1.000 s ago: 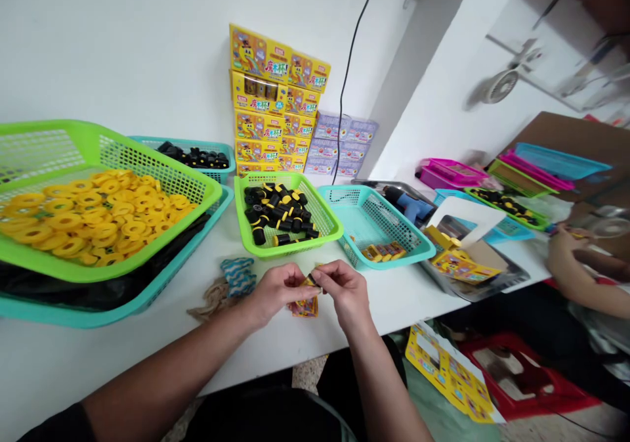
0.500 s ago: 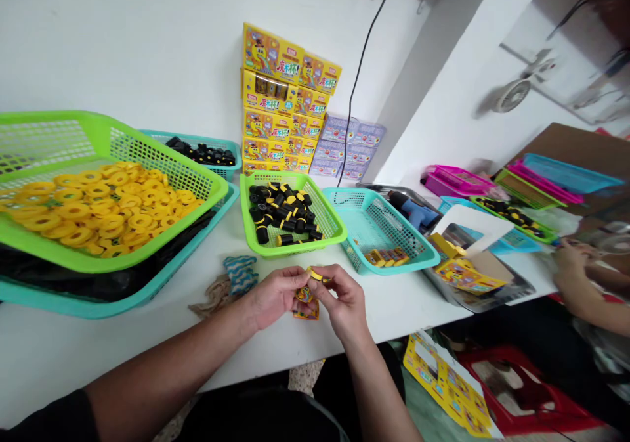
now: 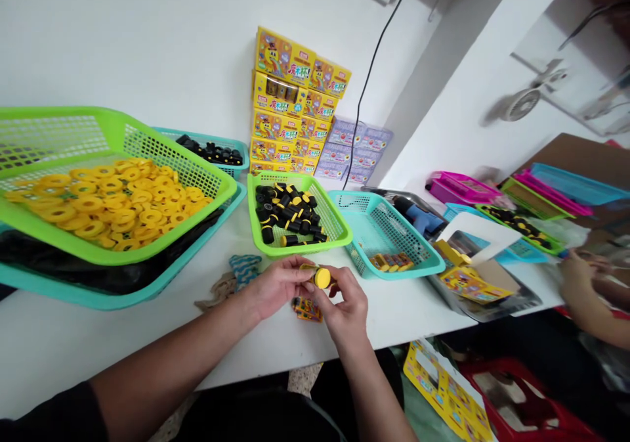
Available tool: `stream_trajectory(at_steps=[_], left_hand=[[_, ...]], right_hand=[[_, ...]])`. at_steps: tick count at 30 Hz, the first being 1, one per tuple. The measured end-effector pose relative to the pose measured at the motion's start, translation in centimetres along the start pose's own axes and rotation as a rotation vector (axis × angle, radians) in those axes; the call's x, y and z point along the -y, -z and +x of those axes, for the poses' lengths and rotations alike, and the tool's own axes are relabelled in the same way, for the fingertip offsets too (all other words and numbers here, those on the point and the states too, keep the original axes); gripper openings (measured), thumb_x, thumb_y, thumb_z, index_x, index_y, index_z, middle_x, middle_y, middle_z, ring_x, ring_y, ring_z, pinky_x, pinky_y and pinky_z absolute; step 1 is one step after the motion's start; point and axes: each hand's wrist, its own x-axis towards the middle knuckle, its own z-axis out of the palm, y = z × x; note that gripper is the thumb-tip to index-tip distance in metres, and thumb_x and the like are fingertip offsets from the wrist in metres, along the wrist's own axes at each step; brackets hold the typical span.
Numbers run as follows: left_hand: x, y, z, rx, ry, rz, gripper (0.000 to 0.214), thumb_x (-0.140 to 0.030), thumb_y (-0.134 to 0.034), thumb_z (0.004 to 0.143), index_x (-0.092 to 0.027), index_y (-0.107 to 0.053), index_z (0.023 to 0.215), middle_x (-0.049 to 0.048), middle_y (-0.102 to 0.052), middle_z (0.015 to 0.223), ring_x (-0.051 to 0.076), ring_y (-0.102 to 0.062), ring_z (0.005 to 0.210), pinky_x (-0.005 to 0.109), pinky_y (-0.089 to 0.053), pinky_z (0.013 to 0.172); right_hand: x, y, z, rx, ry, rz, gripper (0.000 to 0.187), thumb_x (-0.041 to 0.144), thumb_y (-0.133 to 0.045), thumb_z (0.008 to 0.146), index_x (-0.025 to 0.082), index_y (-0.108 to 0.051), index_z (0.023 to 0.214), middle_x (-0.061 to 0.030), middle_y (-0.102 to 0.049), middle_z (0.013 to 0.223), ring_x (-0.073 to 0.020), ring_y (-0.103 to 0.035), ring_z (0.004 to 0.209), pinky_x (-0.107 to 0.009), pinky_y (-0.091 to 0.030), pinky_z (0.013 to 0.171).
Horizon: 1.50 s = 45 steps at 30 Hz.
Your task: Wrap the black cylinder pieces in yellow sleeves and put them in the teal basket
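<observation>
Above the table's front edge, my left hand (image 3: 276, 289) and my right hand (image 3: 348, 305) pinch a small toy cup (image 3: 322, 278) between their fingertips. Its round yellow end faces me; the fingers cover most of its dark body. Just below the hands, colourful printed pieces (image 3: 308, 310) lie on the white table (image 3: 275, 356), partly hidden by my fingers. Behind them, a green basket (image 3: 302, 251) holds several black cylinders with yellow ends (image 3: 288, 212). Crumpled blue-striped cloth (image 3: 245, 270) and beige cloth (image 3: 216, 292) lie by my left wrist.
At left, a green basket of yellow rings (image 3: 113, 202) rests on a turquoise basket (image 3: 123, 301). A turquoise basket (image 3: 388, 232) with small printed pieces stands right of centre, near a blue power tool (image 3: 418, 217). Yellow boxes (image 3: 280, 94) are stacked behind. Another person's hand (image 3: 578, 274) is at far right.
The toy cup has been turned in my fingers, so its yellow end now faces me. My view has shifted slightly; both hands remain together in the same place.
</observation>
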Motion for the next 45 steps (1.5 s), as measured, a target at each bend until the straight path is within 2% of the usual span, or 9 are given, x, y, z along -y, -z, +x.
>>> stream_trajectory(at_steps=[5,9,13,17,23,31,35,41,45], left_hand=[[0.7,-0.1,0.2,-0.003,0.195,-0.029,0.039,-0.050,-0.067,0.082,-0.011,-0.068,0.088,0.0090,-0.067,0.078,0.018,-0.062,0.067,0.030,-0.053,0.064],[0.7,-0.1,0.2,-0.079,0.193,-0.056,0.021,-0.032,-0.064,0.087,-0.012,-0.068,0.094,0.0083,-0.069,0.081,0.016,-0.064,0.066,0.025,-0.050,0.060],[0.3,-0.2,0.1,-0.082,0.188,-0.153,0.013,-0.016,-0.060,0.086,-0.010,-0.069,0.093,0.0097,-0.070,0.083,0.016,-0.065,0.069,0.025,-0.052,0.064],[0.4,-0.2,0.2,-0.136,0.170,-0.232,0.013,-0.019,-0.058,0.089,-0.011,-0.068,0.092,0.0064,-0.068,0.080,0.013,-0.061,0.061,0.023,-0.049,0.055],[0.9,-0.5,0.0,-0.207,0.159,-0.236,0.012,-0.023,-0.061,0.091,-0.013,-0.067,0.092,0.0049,-0.068,0.080,0.011,-0.060,0.059,0.022,-0.050,0.057],[1.0,-0.6,0.2,-0.282,0.175,-0.203,0.012,-0.023,-0.065,0.089,-0.012,-0.069,0.092,0.0037,-0.067,0.077,0.008,-0.058,0.057,0.019,-0.046,0.056],[1.3,-0.4,0.2,-0.272,0.191,-0.174,0.011,-0.020,-0.063,0.089,-0.012,-0.070,0.093,0.0048,-0.067,0.076,0.009,-0.059,0.058,0.019,-0.045,0.056],[1.4,-0.4,0.1,-0.236,0.205,-0.131,0.010,-0.019,-0.064,0.088,-0.011,-0.070,0.087,0.0054,-0.066,0.074,0.011,-0.060,0.059,0.022,-0.048,0.061],[1.3,-0.6,0.0,-0.201,0.175,-0.129,0.012,-0.021,-0.064,0.088,-0.010,-0.069,0.087,0.0068,-0.068,0.078,0.012,-0.061,0.062,0.024,-0.050,0.064]], right_hand=[[-0.5,0.2,-0.4,0.007,0.237,-0.236,0.038,0.015,-0.058,0.087,0.021,-0.057,0.125,-0.0069,-0.059,0.092,-0.0186,-0.057,0.081,-0.033,-0.051,0.069],[-0.2,0.2,-0.6,0.097,0.172,-0.158,0.042,0.021,-0.062,0.086,0.022,-0.055,0.127,-0.0079,-0.061,0.097,-0.0213,-0.059,0.088,-0.037,-0.052,0.074],[-0.2,-0.1,-0.8,0.020,0.084,-0.038,0.037,0.025,-0.063,0.088,0.023,-0.058,0.125,-0.0065,-0.063,0.096,-0.0188,-0.060,0.084,-0.033,-0.053,0.068],[-0.5,-0.5,-0.9,0.047,0.207,-0.152,0.037,0.020,-0.063,0.088,0.025,-0.061,0.125,-0.0085,-0.064,0.101,-0.0215,-0.060,0.092,-0.038,-0.053,0.079],[-0.9,-1.1,-1.1,0.028,0.075,-0.068,0.030,0.027,-0.062,0.090,0.023,-0.063,0.120,-0.0069,-0.065,0.094,-0.0203,-0.061,0.086,-0.036,-0.053,0.074],[-1.7,-1.3,-1.4,0.020,0.166,-0.166,0.034,0.023,-0.060,0.091,0.022,-0.060,0.126,-0.0082,-0.064,0.093,-0.0198,-0.060,0.086,-0.035,-0.053,0.074],[-2.0,-1.2,-1.4,0.011,0.176,-0.142,0.032,0.022,-0.058,0.093,0.023,-0.061,0.125,-0.0056,-0.062,0.086,-0.0180,-0.058,0.078,-0.033,-0.052,0.070],[-1.6,-0.4,-0.9,0.047,0.369,-0.372,0.031,0.017,-0.057,0.092,0.020,-0.063,0.122,-0.0065,-0.064,0.079,-0.0202,-0.056,0.075,-0.035,-0.047,0.067],[-1.5,-0.4,-1.3,0.010,0.252,-0.275,0.031,0.020,-0.061,0.091,0.020,-0.061,0.121,-0.0071,-0.065,0.088,-0.0202,-0.059,0.081,-0.036,-0.050,0.072]])
